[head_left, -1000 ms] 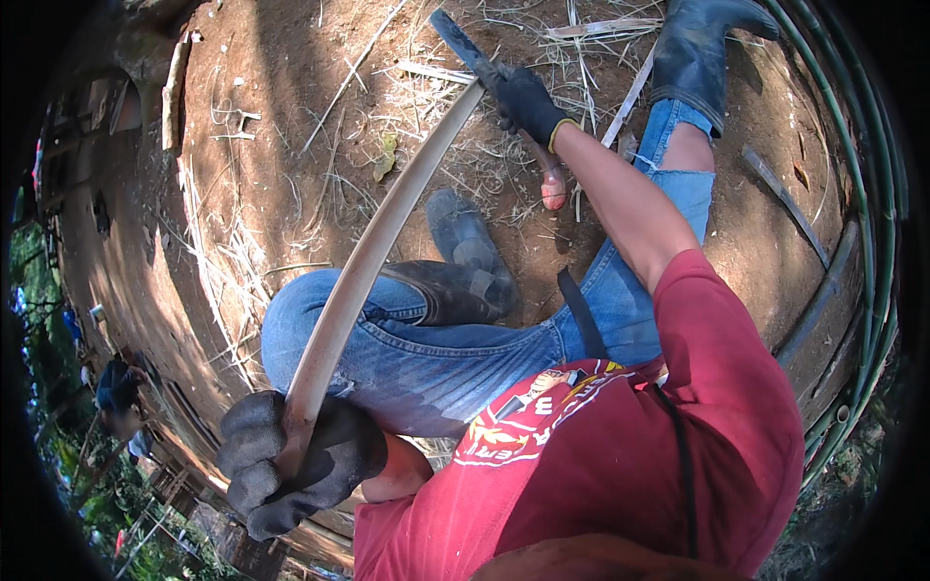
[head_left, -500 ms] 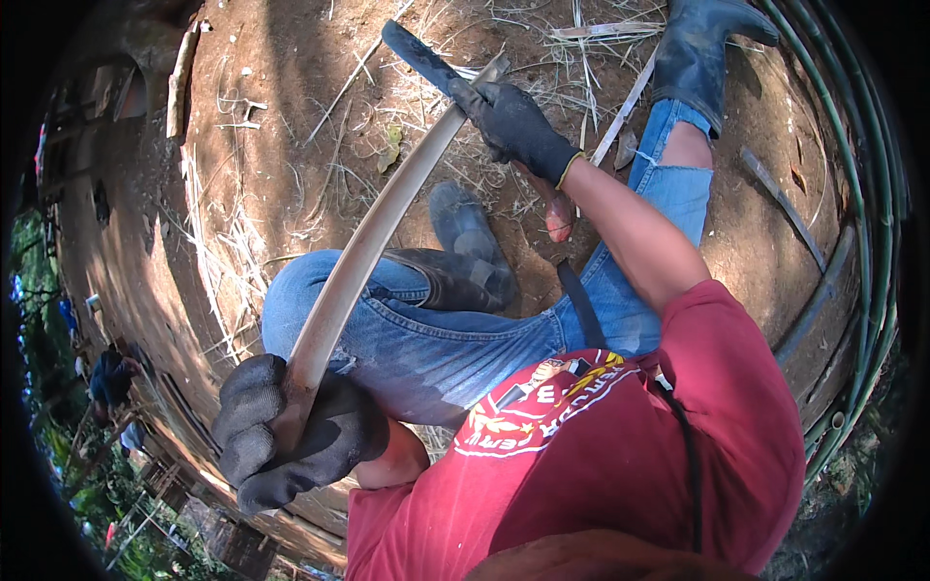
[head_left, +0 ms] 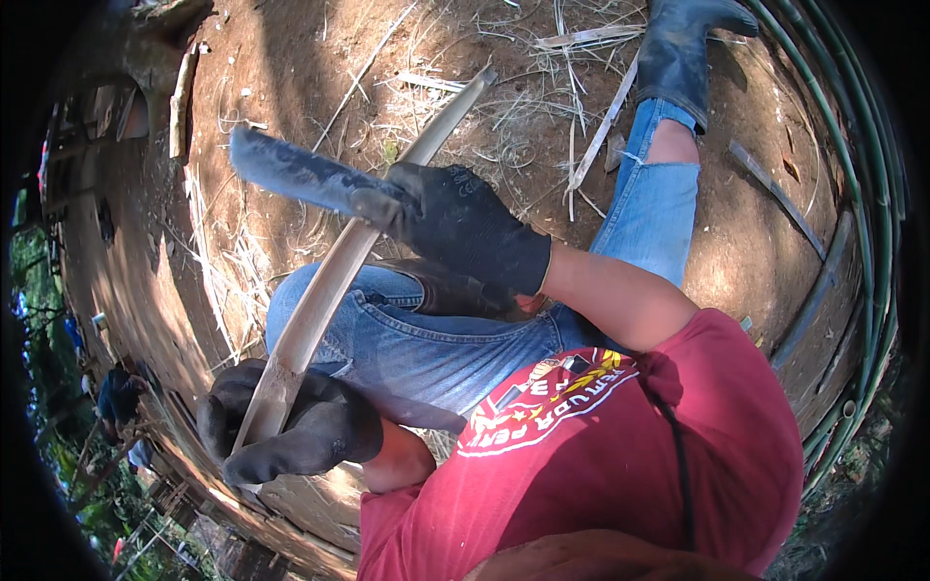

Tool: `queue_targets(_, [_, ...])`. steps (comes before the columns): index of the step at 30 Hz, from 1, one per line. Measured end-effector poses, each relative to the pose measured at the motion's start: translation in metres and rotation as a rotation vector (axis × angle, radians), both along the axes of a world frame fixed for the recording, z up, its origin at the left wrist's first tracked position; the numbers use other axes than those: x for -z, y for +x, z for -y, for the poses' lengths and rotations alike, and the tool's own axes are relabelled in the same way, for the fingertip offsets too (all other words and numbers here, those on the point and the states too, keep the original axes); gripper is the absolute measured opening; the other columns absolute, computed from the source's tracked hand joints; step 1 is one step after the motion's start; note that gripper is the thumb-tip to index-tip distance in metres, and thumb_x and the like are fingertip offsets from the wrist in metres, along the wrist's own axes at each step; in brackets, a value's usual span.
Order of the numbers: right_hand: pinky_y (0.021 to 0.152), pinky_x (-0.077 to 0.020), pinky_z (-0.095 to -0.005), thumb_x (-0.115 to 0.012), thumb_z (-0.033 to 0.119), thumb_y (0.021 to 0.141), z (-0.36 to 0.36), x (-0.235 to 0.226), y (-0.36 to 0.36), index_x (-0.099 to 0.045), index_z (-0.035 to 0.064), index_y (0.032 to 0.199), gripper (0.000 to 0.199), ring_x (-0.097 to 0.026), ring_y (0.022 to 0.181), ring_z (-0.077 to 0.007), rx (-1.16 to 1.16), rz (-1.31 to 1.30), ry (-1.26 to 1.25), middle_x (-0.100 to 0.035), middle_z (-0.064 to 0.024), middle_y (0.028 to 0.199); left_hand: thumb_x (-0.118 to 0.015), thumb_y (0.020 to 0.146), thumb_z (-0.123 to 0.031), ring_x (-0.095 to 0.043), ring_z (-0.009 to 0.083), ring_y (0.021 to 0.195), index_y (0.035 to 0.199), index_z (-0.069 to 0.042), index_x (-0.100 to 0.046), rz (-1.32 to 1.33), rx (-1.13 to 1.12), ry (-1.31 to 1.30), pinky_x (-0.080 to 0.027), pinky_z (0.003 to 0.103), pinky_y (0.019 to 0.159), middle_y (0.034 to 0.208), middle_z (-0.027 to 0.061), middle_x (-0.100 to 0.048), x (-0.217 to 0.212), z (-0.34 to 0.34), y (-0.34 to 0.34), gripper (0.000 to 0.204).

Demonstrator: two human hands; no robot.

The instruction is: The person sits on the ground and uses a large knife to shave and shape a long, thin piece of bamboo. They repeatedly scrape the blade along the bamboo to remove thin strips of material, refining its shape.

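My left hand (head_left: 325,426), in a black work glove, is closed around the lower end of a long split bamboo strip (head_left: 325,300). The strip slants up and away to the right, over my bent knee. My right hand (head_left: 470,223), also gloved in black, grips a machete (head_left: 291,169). Its broad dark blade points left and lies across the strip's upper middle. A bit of reddish handle shows below the right hand; most of it is hidden. Whether the blade touches the strip I cannot tell.
Thin shavings (head_left: 242,276) and split strips (head_left: 605,126) litter the brown dirt ground. My outstretched leg in a rubber boot (head_left: 678,63) is at the upper right. Long green bamboo poles (head_left: 877,194) curve along the right edge. A short stick (head_left: 181,102) lies far left.
My right hand has slid down the bamboo strip toward me, and the machete blade has swung to point left. My left hand has shifted slightly left, still gripping the strip.
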State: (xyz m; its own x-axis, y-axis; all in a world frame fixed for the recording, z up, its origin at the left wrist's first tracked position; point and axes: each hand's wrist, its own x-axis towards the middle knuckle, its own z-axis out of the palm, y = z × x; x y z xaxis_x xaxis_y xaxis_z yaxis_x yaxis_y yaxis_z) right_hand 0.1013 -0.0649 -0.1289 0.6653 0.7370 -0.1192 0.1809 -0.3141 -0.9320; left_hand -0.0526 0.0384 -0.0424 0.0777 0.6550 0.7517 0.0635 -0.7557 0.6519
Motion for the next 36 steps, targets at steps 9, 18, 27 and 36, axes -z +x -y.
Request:
queue_targets(9, [0.056,-0.0544,-0.037,-0.045,0.066,0.091,0.026,0.17,0.164,-0.06,-0.0103,0.097,0.078,-0.067,0.057,-0.024,0.309,-0.374,-0.412,-0.063,-0.0155,0.07,-0.037,0.097,-0.041,-0.05,0.0333,0.086,0.094,0.001,-0.058,0.246,0.875,-0.378,-0.042,0.05,0.092,0.091,0.0143,-0.051,-0.035,0.005,-0.02,0.047])
queue_targets(18, [0.044,-0.0488,-0.0359,-0.059,0.054,0.09,0.017,0.146,0.138,-0.054,-0.0002,0.091,0.054,-0.054,0.046,-0.0191,0.318,-0.513,-0.214,-0.053,-0.0084,0.063,-0.036,0.099,-0.032,-0.032,0.0388,0.14,0.13,-0.018,-0.059,0.468,0.772,-0.466,-0.012,0.057,0.12,0.147,0.0131,-0.045,-0.036,0.03,-0.02,0.041])
queue_targets(27, [0.043,-0.0474,-0.0348,-0.052,0.058,0.093,0.037,0.138,0.096,-0.057,0.0011,0.094,0.057,-0.054,0.042,-0.0193,0.12,0.544,0.1,-0.051,-0.007,0.057,-0.041,0.098,-0.036,-0.032,0.037,0.141,0.144,-0.021,-0.043,0.403,0.946,-0.375,-0.015,0.055,0.119,0.15,0.0138,-0.04,-0.025,0.035,-0.018,0.048])
queue_targets(36, [0.061,-0.0531,-0.0396,-0.047,0.053,0.096,0.041,-0.013,0.019,-0.065,0.0009,0.096,0.055,-0.067,0.068,-0.0305,-0.123,0.104,-0.156,-0.063,-0.0212,0.072,-0.043,0.096,-0.043,-0.041,0.0368,0.134,0.15,-0.022,-0.032,0.528,0.686,-0.335,-0.032,0.052,0.112,0.144,0.0202,-0.042,-0.024,0.055,0.0,0.059])
